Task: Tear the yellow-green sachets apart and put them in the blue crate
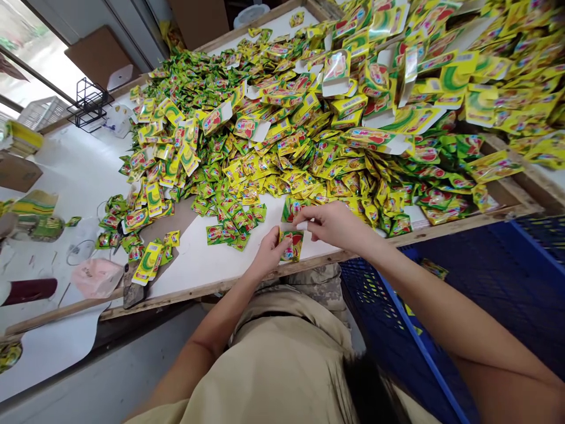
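A green packet (292, 249) with red fruit print and lettering lies near the table's front edge. My left hand (268, 253) grips it along its left side, thumb over its face. My right hand (331, 225) is closed in a pinch just above its top right end. A small white piece (302, 225) shows at those fingertips; whether it is a flap or a finger cover I cannot make out. Just beyond, a second green printed piece (293, 208) is partly covered by my right fingers. Left of my hands lies a loose group of small green packets (233, 225).
A big heap of green and yellow packets and small cartons (282, 135) covers the wood-edged table (194, 250). A phone (133, 285), a pink bag (97, 277) and a black wire rack (88, 103) are at left. Blue crates (468, 294) stand below the edge at right.
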Motion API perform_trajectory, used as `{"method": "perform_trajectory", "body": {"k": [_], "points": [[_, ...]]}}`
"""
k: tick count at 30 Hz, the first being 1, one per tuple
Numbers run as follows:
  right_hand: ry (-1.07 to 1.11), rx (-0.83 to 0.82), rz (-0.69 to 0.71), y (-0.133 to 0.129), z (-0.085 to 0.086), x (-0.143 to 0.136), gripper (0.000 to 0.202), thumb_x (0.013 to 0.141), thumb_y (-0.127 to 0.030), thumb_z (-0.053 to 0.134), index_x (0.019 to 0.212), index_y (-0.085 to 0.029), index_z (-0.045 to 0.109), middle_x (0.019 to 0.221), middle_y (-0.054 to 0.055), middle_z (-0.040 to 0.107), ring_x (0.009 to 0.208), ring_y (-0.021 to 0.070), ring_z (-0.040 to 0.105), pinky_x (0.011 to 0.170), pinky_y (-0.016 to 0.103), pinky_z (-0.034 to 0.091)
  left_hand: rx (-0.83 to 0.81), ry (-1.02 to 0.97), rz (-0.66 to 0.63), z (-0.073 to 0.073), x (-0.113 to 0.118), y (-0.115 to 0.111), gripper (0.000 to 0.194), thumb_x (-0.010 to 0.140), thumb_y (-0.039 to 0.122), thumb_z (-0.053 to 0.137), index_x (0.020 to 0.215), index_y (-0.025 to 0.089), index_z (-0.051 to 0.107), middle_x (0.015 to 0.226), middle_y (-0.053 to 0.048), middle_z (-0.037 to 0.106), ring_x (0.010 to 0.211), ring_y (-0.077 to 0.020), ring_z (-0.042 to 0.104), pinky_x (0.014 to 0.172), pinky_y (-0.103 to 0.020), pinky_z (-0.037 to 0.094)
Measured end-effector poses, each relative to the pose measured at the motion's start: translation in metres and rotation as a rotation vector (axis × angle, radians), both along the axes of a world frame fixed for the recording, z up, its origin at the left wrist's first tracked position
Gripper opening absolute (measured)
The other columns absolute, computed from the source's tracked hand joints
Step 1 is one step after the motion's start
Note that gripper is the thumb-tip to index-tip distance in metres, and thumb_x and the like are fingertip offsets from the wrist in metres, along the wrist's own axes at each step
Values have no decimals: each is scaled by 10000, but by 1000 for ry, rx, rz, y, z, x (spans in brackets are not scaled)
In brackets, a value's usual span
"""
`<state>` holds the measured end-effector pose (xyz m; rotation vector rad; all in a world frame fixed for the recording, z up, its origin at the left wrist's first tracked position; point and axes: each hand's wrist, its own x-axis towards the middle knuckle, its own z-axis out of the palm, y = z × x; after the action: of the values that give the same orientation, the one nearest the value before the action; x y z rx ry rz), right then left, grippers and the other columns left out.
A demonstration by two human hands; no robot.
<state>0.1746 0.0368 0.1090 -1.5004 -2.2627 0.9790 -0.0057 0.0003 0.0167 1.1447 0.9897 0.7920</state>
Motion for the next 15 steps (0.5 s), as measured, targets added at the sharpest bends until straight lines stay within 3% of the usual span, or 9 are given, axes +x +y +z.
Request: {"method": "perform_trajectory", "body": {"k": [5,10,15], "points": [[39,202,-18,8,-10,15,271,741,-79,482,867,-193,693,878,48,711,782,184,634,708,269,429,-34,-76,-7,1,1,0,344,764,382,674,1001,167,546,928,-29,610,880,-158,548,832,-273,424],[-27,243,-154,28,-47,19,310,747,-78,485,997,-142,659,969,102,674,834,205,602,726,291,432,-53,-66,14,1,-7,-1,378,753,387,685,1029,163,556,978,-47,636,890,-164,575,846,-285,441],[-235,260,6,39,-81,-11,447,811,-59,434,1229,-131,577,1120,132,642,1028,247,547,867,320,398,-31,-42,-13,6,-21,-6,372,782,375,659,1074,166,559,1033,-56,645,936,-174,584,854,-287,451]]}}
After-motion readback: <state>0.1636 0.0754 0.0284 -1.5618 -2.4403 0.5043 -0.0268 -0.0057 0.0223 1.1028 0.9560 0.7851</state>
